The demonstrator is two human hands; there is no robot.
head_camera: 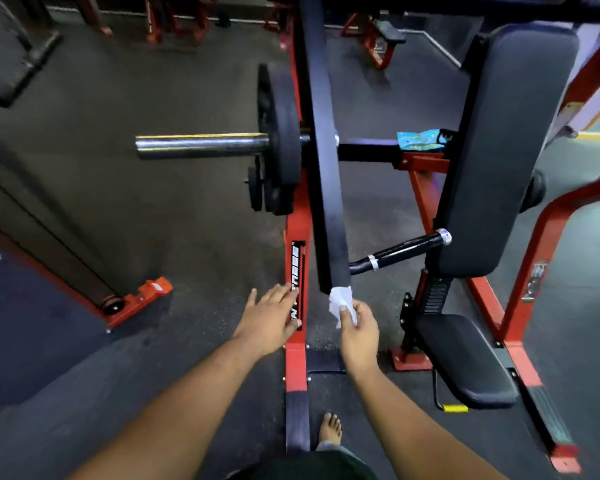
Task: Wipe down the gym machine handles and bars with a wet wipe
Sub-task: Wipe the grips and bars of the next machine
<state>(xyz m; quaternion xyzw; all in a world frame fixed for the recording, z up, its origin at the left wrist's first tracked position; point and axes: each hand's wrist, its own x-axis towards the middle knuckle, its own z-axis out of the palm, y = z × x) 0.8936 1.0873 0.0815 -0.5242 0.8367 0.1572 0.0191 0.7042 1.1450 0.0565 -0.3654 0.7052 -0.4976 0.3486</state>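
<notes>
A long black lever arm (323, 140) of the red gym machine runs down the middle of the view. My right hand (357, 330) pinches a crumpled white wet wipe (340, 303) against the arm's lower end. A black handle (400, 252) with chrome rings sticks out to the right just above the wipe. My left hand (269, 320) hovers with fingers spread beside the red frame post (297, 265), holding nothing. A chrome weight sleeve (201, 145) with black plates (279, 140) juts left.
A black padded backrest (499, 143) and seat (465, 358) stand at the right. A blue wipes packet (420, 138) lies on a crossbar behind. Another red machine base (142, 296) sits at the left. My bare foot (329, 427) rests on the dark rubber floor.
</notes>
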